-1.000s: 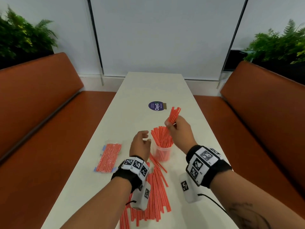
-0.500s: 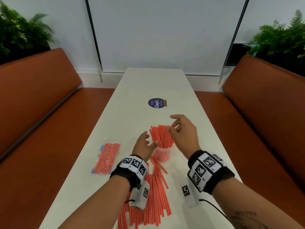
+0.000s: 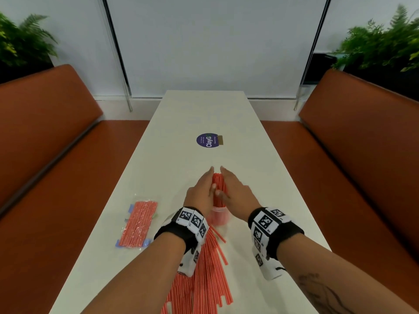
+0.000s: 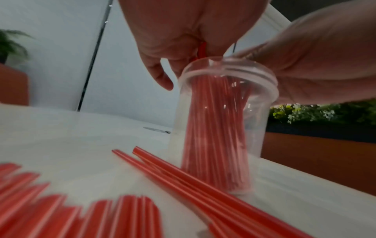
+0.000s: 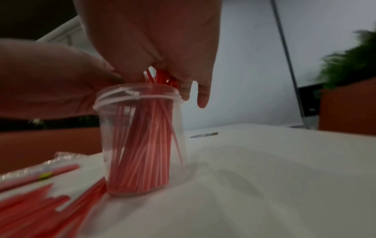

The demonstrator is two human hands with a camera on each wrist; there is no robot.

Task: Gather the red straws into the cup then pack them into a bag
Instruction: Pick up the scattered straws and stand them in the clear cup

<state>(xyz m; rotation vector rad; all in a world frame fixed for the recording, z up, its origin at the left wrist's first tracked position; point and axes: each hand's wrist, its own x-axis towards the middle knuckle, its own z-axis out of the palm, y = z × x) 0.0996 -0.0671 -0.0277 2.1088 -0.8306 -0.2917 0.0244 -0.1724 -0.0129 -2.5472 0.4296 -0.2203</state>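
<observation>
Head view: one clear cup is seen upright on the white tabletop, with a bundle of red straws standing in it. The bundle is clasped from both sides above the rim, left hand on its left, right hand on its right, fingers extended forward along the straws and pressed in; thumbs are curled onto the near side of the bundle. Both hands are gripping the straws. One packed bag of straws is seen flat on the tabletop, left of the cup and apart from it. A pile of loose straws is spread near the body; the count cannot be told, many. One round purple sticker is seen farther up the tabletop. Two orange benches, left bench and right bench, flank the tabletop, with one plant behind each.

Left wrist view: the cup wall is shown see-through, straws reaching its base, which is hidden from the head view by the hands. Two loose straws are seen lying just beside the cup base, more blurred in the foreground.

Right wrist view: straws inside the cup are seen slanted and crossing, not parallel. The bag edge is visible at lower left, blurred.
</observation>
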